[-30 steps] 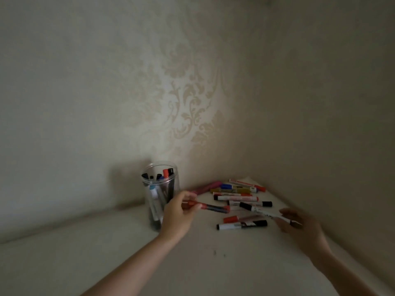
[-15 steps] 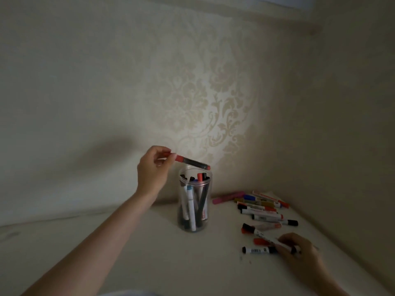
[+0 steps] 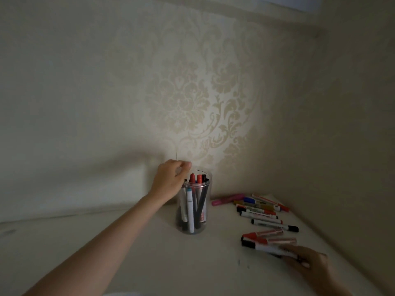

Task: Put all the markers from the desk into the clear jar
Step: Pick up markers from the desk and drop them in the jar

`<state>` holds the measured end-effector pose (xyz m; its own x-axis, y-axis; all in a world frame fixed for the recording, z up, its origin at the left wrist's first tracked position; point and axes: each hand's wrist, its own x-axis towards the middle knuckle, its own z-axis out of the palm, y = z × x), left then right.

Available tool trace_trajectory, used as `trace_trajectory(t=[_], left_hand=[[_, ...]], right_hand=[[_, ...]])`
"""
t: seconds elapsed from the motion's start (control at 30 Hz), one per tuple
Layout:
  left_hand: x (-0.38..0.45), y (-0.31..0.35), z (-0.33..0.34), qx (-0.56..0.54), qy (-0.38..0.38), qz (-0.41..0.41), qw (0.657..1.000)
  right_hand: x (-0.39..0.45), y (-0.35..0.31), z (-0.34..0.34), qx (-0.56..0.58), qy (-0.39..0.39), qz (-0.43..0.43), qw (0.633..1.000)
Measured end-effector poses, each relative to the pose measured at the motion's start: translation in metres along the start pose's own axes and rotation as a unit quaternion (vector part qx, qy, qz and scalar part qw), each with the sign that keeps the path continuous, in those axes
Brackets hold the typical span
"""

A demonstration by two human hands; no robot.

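Left hand [image 3: 171, 180]: at the jar [image 3: 194, 210] rim, on its left side, fingers loosely curled with thumb and forefinger tips close together above the opening. Nothing seen between them; the hand looks empty.

Jar just right of and below that hand: clear plastic cylinder, ribbed band under the rim, upright on the table [image 3: 128, 253]. Inside stand several markers on end, a white barrel with a blue cap [image 3: 189, 210] in front, dark barrels behind it, two red caps [image 3: 196, 178] poking above the rim.

Right hand [image 3: 310, 263]: low at the frame's right, palm down, fingers resting on a white marker with a black cap [image 3: 263, 247] that lies flat on the table. Whether it is gripped or only touched, cannot tell; the picture is blurred there.

Just beyond that hand: two red-capped markers [image 3: 263, 236] lying side by side, touching the black-capped one. Farther out, toward the wall corner: a loose fan of white-barrelled markers [image 3: 265, 218] with black and red ends, then a blue-capped one [image 3: 249, 199], an olive one [image 3: 245, 203] and a pink one [image 3: 227, 198] nearest the jar, all flat, all well apart from the jar.

Table: pale, matte, smooth. Wall [image 3: 192, 99] behind: cream paper with a faint raised damask pattern, dimly lit.
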<state>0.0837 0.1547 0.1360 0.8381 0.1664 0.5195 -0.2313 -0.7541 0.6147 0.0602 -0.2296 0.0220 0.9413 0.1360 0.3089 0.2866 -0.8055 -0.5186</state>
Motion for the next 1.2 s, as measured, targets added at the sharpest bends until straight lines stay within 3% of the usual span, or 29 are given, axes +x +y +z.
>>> trace_trajectory(t=[0.1,0.27,0.4,0.53,0.67,0.77,0.9,0.97,1.1,1.2], left_hand=[[-0.006,-0.007,-0.006,-0.025,-0.024,-0.004,0.999],[-0.011,-0.014,-0.003,-0.011,-0.050,-0.039,0.998],[-0.014,-0.008,-0.003,-0.174,-0.104,-0.098,0.974],[-0.018,-0.027,0.002,-0.238,-0.149,-0.156,0.947],[-0.020,-0.034,0.013,-0.240,-0.179,-0.163,0.940],[-0.016,-0.036,0.019,-0.238,-0.184,-0.157,0.941],[-0.012,-0.035,0.019,-0.226,-0.185,-0.139,0.946],[-0.012,-0.035,0.017,-0.224,-0.188,-0.134,0.947],[-0.013,-0.035,0.018,-0.223,-0.178,-0.142,0.948],[-0.013,-0.034,0.020,-0.229,-0.171,-0.147,0.947]], right_hand=[[0.014,-0.031,-0.024,0.057,0.006,0.023,0.998],[0.065,-0.121,-0.068,0.084,0.082,-0.072,0.990],[0.113,-0.197,-0.076,0.081,0.034,-0.148,0.985],[0.140,-0.245,-0.064,-0.007,0.013,-0.208,0.978],[0.158,-0.268,-0.052,-0.093,-0.077,-0.245,0.962],[0.167,-0.275,-0.046,-0.123,-0.181,-0.216,0.951],[0.174,-0.271,-0.016,-0.156,-0.247,-0.197,0.936],[0.174,-0.264,0.001,-0.161,-0.234,-0.195,0.939],[0.164,-0.252,0.010,-0.029,-0.072,-0.212,0.974],[0.153,-0.245,0.022,-0.047,-0.080,-0.234,0.968]])
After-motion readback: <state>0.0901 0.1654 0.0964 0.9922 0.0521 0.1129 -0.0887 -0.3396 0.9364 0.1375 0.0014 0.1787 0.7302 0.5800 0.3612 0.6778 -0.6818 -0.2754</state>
